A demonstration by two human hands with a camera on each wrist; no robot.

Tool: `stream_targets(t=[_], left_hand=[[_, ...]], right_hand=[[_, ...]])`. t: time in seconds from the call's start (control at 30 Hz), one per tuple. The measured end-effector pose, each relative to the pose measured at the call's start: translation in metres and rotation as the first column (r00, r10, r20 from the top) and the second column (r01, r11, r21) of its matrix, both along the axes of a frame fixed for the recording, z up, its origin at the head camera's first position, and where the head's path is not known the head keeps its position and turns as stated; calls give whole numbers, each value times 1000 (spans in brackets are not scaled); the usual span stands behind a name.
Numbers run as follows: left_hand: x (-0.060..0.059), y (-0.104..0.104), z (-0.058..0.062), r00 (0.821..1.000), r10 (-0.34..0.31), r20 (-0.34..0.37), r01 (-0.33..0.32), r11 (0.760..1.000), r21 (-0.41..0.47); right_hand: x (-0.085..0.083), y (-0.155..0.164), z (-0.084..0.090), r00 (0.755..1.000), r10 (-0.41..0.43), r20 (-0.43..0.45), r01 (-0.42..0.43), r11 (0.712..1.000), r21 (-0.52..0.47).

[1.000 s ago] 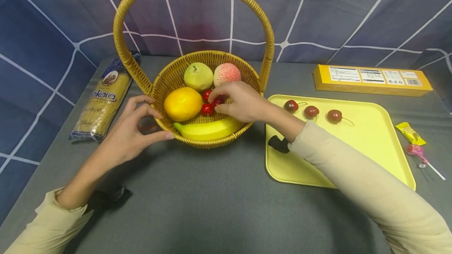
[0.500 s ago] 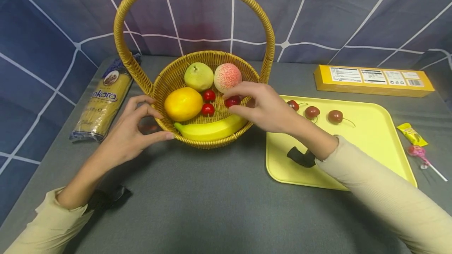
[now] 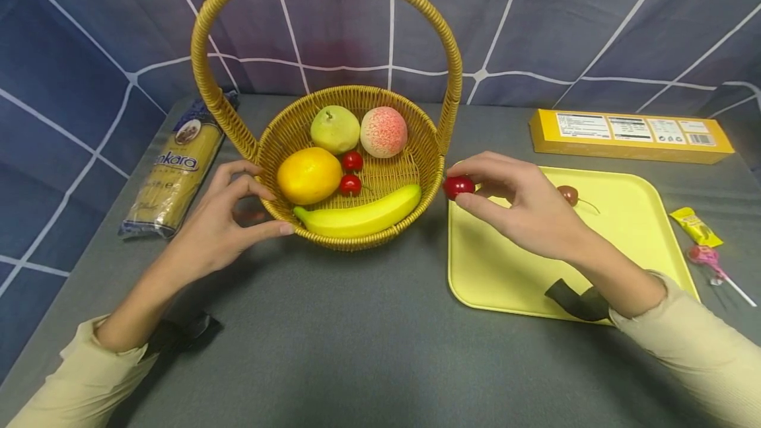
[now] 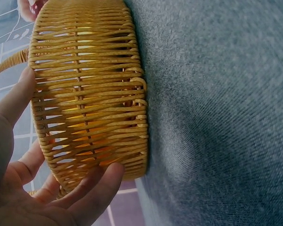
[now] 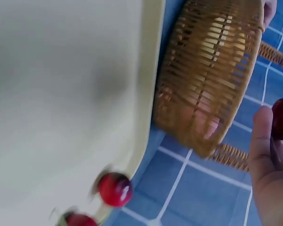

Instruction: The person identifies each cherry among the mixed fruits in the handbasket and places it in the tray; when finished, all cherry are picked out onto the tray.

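- Your right hand [image 3: 529, 213] pinches a cherry [image 3: 458, 186] between thumb and fingertips: small, round, glossy deep red.
- You hold it just right of the basket [image 3: 428, 150], over the tray's [image 3: 648, 243] near-left corner.
- Your left hand [image 3: 217, 226] cups the basket's left wall, fingers spread against the weave, not clenched.

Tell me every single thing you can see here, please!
basket: one, tan wicker, middle of table
pear: one, green, in basket
peach: one, pink, in basket
lemon: one, yellow, in basket
banana: one, yellow, in basket
cherries in basket: two, red
held cherry: one, red, over the tray's left edge
tray: one, yellow, right of basket
box: one, yellow, behind tray
pasta packet: one, left
lollipop: one, pink, far right
left hand: touches basket
right hand: pinches held cherry
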State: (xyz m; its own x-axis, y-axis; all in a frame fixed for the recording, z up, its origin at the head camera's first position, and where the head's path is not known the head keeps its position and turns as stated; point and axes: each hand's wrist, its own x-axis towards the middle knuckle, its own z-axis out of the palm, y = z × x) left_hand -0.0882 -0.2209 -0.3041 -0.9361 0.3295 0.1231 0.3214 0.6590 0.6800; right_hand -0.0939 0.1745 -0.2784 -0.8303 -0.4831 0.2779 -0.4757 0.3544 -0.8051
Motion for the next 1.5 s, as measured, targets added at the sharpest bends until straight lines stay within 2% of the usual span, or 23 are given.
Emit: stream_targets(t=[0.23,0.47,0.67,0.87,1.17,1.5], left_hand=[[0,-1,1,1000,4,0,-4,1000,1],[0,-1,0,1000,1,-16,-1,1000,-3],[1,-1,0,1000,0,-3,0,1000,4],[1,-1,0,1000,0,6,0,1000,4],[-1,0,1,1000,-3,-13,3,1000,-3],[0,1,1,1000,-3,-9,3,1000,3]], right_hand=[[-1,24,-11,994,-86,-62,88,995,39],[-2,42,-27,999,-45,-29,49,987,155],[-1,50,-40,999,-31,-28,38,963,266],[1,52,-44,999,-42,-4,41,940,339],[1,60,-48,999,-29,28,17,926,378],[1,63,-49,1000,-20,0,19,923,384]])
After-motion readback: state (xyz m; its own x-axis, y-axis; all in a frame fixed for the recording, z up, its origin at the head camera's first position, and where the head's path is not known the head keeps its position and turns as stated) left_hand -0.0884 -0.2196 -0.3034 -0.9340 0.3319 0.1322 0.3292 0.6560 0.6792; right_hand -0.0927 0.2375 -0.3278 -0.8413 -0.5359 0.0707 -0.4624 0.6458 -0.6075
